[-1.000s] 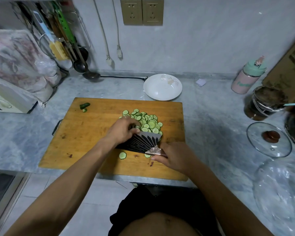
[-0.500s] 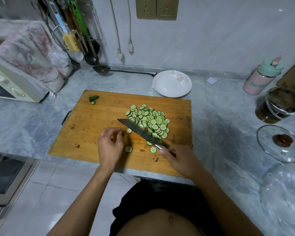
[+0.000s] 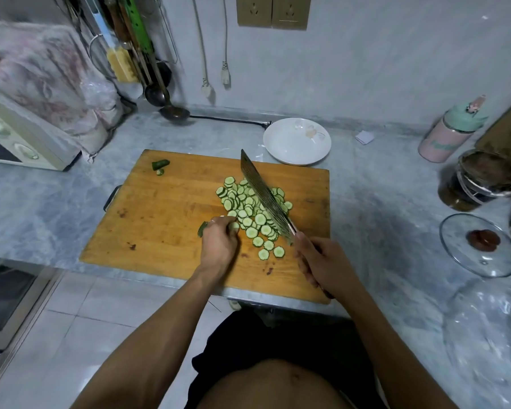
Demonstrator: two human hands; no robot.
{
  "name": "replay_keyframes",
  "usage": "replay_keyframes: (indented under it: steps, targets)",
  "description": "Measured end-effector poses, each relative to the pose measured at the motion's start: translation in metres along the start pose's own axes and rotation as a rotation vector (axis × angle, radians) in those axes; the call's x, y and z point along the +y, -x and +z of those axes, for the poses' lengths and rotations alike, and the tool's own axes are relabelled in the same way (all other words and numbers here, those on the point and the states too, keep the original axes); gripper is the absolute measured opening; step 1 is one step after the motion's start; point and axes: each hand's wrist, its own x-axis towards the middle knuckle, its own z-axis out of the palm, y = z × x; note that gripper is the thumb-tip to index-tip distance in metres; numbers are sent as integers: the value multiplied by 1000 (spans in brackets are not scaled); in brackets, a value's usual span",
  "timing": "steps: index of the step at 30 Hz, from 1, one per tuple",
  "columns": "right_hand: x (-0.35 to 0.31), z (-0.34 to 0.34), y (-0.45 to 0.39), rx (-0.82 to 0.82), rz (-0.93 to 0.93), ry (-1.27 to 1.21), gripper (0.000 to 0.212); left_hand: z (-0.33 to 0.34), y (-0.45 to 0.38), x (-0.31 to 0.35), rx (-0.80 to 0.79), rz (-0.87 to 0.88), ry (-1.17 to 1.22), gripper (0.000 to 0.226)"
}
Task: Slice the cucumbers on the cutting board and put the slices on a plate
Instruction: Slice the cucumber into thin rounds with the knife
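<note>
The setting was a home kitchen. A grey marble counter [image 3: 56, 202] met a pale wall bearing twin sockets [image 3: 273, 10]. Ladles and utensils [image 3: 142, 63] hung at the counter's far left corner beside a cloth-draped oven [image 3: 21, 137]. A wooden cutting board [image 3: 165, 219] with cucumber slices [image 3: 248, 214] lay at the front edge, a white plate [image 3: 297, 141] behind it, and jars [image 3: 475, 181] toward the right edge.

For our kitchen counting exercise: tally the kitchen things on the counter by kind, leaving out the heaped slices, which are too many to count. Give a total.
Cutting board: 1
Knife: 1
White plate: 1
Pink bottle: 1
Dark jar: 1
Glass lid: 1
Cucumber end pieces: 2
Total: 8
</note>
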Motion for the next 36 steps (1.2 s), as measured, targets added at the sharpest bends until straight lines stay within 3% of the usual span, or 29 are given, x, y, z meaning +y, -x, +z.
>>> replay_keyframes:
  steps: [5, 10, 13, 19, 23, 26, 30, 36]
  targets:
    - [6, -1, 4, 140, 60, -4, 56, -3, 7, -7, 93, -45, 63, 29]
    - [16, -4, -2, 281, 73, 150, 61, 7, 3, 6, -37, -86, -5, 52]
    - [24, -5, -4, 306, 98, 208, 66, 12, -2, 25, -92, -200, 49, 63]
    - [29, 2, -3, 249, 183, 261, 69, 5, 0, 29, -91, -156, 130, 56]
    - [26, 9, -3, 213, 127, 282, 71, -17, 3, -2, 48, -74, 33, 42]
    - [11, 12, -7, 195, 64, 297, 73, -32, 1, -31, 125, -184, -84, 39]
    - [-11, 26, -20, 160, 20, 307, 71, -40, -9, -42, 25, -248, -117, 53]
    - [-32, 67, -51, 89, -19, 334, 63, -40, -28, -62, -12, -142, 27, 33]
